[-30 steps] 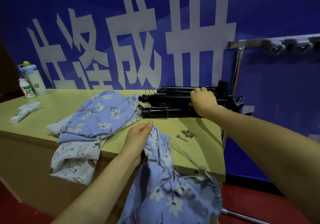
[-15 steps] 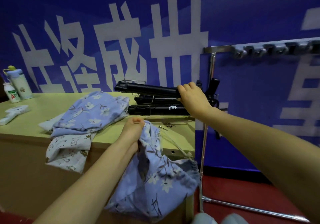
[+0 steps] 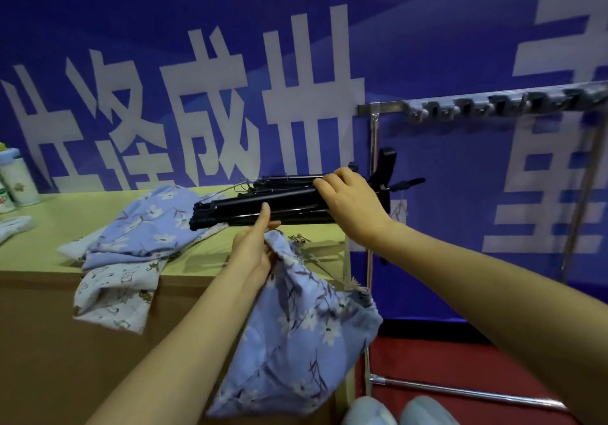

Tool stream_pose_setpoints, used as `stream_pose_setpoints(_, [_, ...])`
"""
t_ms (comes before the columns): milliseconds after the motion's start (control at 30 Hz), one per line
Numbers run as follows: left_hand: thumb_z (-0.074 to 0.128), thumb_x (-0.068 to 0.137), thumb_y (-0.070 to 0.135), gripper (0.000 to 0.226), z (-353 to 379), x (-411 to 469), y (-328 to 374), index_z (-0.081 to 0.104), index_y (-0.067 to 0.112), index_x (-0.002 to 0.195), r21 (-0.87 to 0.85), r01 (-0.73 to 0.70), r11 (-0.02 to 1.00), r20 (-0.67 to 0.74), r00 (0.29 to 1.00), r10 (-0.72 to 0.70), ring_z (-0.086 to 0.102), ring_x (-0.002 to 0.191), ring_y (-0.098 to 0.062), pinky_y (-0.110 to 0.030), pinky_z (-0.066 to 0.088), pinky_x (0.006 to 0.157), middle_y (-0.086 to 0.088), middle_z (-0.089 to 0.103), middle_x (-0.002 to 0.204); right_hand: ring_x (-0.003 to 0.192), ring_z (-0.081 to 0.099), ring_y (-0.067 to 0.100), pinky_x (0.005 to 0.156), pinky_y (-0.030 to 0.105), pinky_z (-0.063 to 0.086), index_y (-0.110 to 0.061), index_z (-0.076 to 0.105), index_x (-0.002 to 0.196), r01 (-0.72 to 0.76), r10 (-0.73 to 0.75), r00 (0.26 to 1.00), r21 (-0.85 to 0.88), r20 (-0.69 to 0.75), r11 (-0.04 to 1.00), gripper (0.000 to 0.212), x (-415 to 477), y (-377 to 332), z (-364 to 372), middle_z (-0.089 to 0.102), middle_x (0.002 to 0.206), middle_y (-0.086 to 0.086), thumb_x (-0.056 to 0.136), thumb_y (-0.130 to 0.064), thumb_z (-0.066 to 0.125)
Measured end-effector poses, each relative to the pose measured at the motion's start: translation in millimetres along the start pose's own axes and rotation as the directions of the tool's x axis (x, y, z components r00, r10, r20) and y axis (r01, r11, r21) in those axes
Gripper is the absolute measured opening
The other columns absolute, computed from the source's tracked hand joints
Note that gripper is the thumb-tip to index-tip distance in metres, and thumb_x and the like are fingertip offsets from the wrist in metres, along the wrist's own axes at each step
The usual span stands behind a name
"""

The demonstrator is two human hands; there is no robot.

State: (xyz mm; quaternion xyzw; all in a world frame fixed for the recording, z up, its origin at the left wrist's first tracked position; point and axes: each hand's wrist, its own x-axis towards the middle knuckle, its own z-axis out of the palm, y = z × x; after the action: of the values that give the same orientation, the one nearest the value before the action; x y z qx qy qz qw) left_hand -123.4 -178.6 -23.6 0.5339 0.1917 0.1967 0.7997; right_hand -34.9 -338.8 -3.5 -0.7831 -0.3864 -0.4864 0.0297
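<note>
Above the table (image 3: 46, 227) — right hand (image 3: 353, 202) clasps black bundle (image 3: 237, 207), left hand (image 3: 251, 252) pinches floral cloth (image 3: 296, 342).

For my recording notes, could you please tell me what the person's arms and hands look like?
The left hand and the right hand are ungloved, with no ring, watch or bracelet visible. Both forearms are bare right to the frame's edge, with no sleeve in sight.

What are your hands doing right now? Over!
Left hand pinches blue floral garment. Right hand grips black hanger bundle. Folded clothes lie right beside the bundle.
</note>
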Motion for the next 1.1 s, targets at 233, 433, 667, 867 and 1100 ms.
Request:
stream_pose_setpoints(233, [0.083, 0.016, 0.068, 0.106, -21, 10, 8, 0.065, 0.008, 0.102, -0.130, 0.087, 0.988, -0.029, 0.995, -0.092, 0.065, 0.093, -0.031, -0.051, 0.052, 0.089, -0.015, 0.067, 0.098, 0.086, 0.063, 0.030, 0.070, 0.038, 0.054, -0.004, 0.064, 0.113, 0.010, -0.007, 0.998, 0.056, -0.059, 0.998, 0.055, -19, -3, 3, 0.070, 0.100, 0.009, 0.062, -0.005, 0.083])
stream_pose_setpoints(433, [0.079, 0.030, 0.063, 0.081, -22, 22, 5, 0.060, 0.011, 0.089, -0.184, 0.080, 0.980, -0.090, 0.991, -0.098, 0.061, 0.076, -0.026, -0.035, 0.054, 0.067, -0.011, 0.062, 0.092, 0.100, 0.061, 0.027, 0.086, 0.037, 0.042, -0.010, 0.062, 0.119, -0.014, 0.032, 0.978, 0.090, -0.204, 0.996, 0.050, -29, -20, 3, 0.068, 0.110, 0.005, 0.071, -0.006, 0.077])
stream_pose_setpoints(667, [0.074, 0.061, 0.058, 0.059, -9, 19, 1, 0.058, 0.009, 0.089, -0.207, 0.057, 0.977, -0.005, 0.998, -0.059, 0.058, 0.069, -0.026, -0.036, 0.052, 0.065, -0.013, 0.059, 0.087, 0.084, 0.061, 0.017, 0.076, 0.034, 0.049, -0.009, 0.068, 0.097, -0.330, 0.281, 0.938, 0.772, 0.203, 0.543, 0.029, -38, -83, -18, 0.068, 0.092, 0.004, 0.091, -0.035, 0.055])
stream_pose_setpoints(867, [0.069, 0.070, 0.058, 0.058, -14, 13, 1, 0.062, 0.006, 0.095, -0.156, 0.039, 0.987, 0.036, 0.999, -0.034, 0.062, 0.060, -0.023, -0.023, 0.048, 0.043, -0.013, 0.064, 0.090, 0.096, 0.067, 0.024, 0.084, 0.036, 0.055, 0.003, 0.053, 0.121, -0.189, 0.429, 0.416, 0.538, 0.802, -0.822, 0.054, -5, -73, -13, 0.066, 0.113, 0.016, 0.086, -0.036, 0.064])
stream_pose_setpoints(1100, [0.030, 0.079, 0.077, 0.093, -50, 6, -7, 0.057, -0.006, 0.111, -0.189, 0.031, 0.981, 0.032, 0.999, -0.025, 0.060, 0.074, -0.025, -0.038, 0.048, 0.079, -0.013, 0.065, 0.082, 0.091, 0.062, 0.020, 0.095, 0.041, 0.051, -0.012, 0.045, 0.113, -0.057, 0.558, 0.281, 0.594, 0.781, -0.802, 0.029, 20, -48, -21, 0.060, 0.100, 0.004, 0.094, -0.031, 0.056])
